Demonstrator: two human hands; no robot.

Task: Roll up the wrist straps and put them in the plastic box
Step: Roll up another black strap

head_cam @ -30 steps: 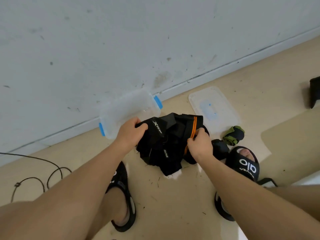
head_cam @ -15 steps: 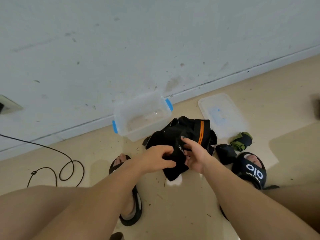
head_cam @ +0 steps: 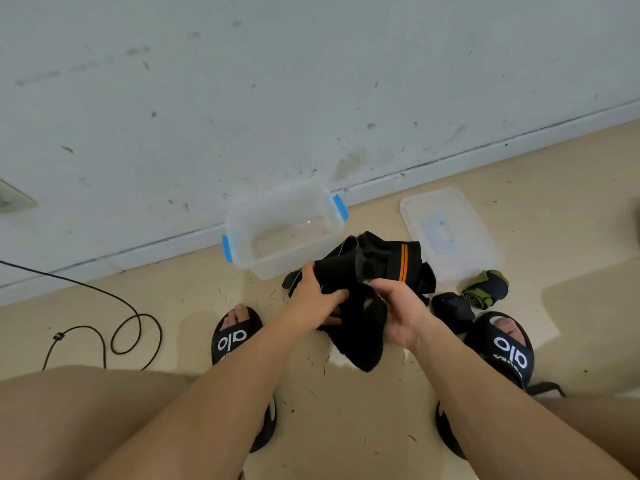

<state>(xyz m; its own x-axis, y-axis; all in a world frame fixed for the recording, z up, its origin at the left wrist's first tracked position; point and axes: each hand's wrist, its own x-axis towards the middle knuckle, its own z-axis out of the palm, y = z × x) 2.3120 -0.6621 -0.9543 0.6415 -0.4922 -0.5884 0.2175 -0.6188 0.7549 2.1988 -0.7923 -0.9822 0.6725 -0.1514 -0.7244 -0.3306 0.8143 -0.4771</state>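
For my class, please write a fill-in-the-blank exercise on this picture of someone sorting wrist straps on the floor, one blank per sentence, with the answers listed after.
1. The clear plastic box has clips coloured ____.
2. The box's lid lies on the floor to the ____ of the box.
3. The left hand and right hand both hold a black wrist strap; the strap behind it has stripes coloured ____.
4. The rolled green strap lies on the ____.

Answers: blue; right; orange; floor

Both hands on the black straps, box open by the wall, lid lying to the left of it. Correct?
Not quite. The head view shows the lid lying to the right of the box, not left. The left hand and right hand both hold the black straps.
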